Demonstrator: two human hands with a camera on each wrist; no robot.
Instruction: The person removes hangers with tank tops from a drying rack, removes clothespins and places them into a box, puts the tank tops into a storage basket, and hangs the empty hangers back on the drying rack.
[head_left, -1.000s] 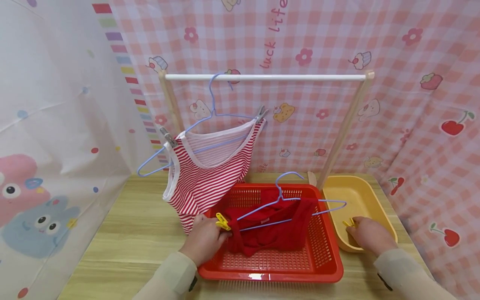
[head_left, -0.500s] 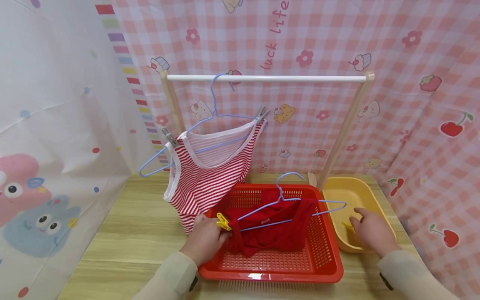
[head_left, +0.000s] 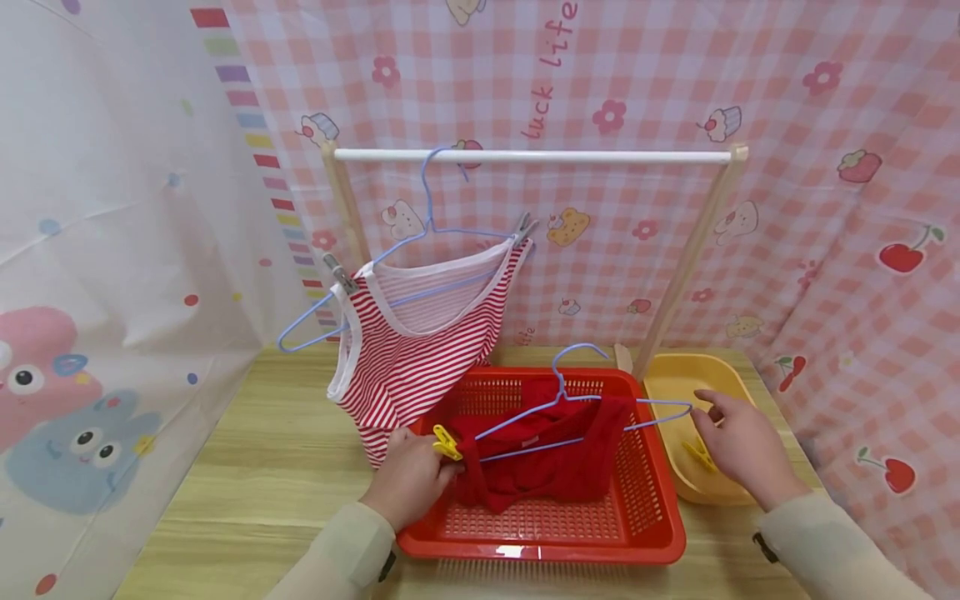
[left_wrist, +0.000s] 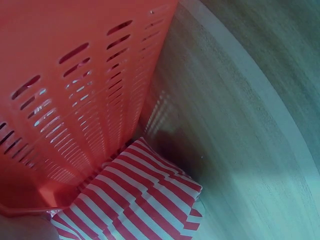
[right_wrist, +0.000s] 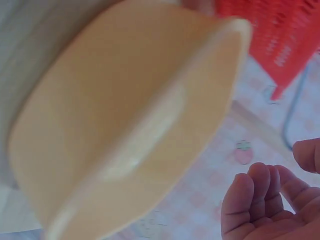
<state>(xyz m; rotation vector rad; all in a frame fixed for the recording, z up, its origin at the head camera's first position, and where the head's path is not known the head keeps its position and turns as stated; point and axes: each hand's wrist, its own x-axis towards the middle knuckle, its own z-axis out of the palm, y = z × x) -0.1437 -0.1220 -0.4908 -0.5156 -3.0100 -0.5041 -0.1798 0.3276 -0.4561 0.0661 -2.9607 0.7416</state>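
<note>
My left hand grips the left end of a blue clothes hanger, at the strap of a red tank top. A yellow clothespin sits at that strap, right by my fingertips. The hanger's left end is hidden by the hand. My right hand is at the hanger's bare right end, thumb and fingers apart; whether it touches is unclear. In the right wrist view its fingers are bent loosely around nothing. Another yellow clothespin lies in the yellow tray below it.
A red perforated basket stands under the tank top. Behind it, a rack with a white rod bears another blue hanger. A red-striped tank top hangs there, clipped with grey clothespins, its hem by the basket.
My right hand held a yellow clothespin in the tray, let go of it, and moved up and left to the hanger's right end. My left hand has stayed put.
</note>
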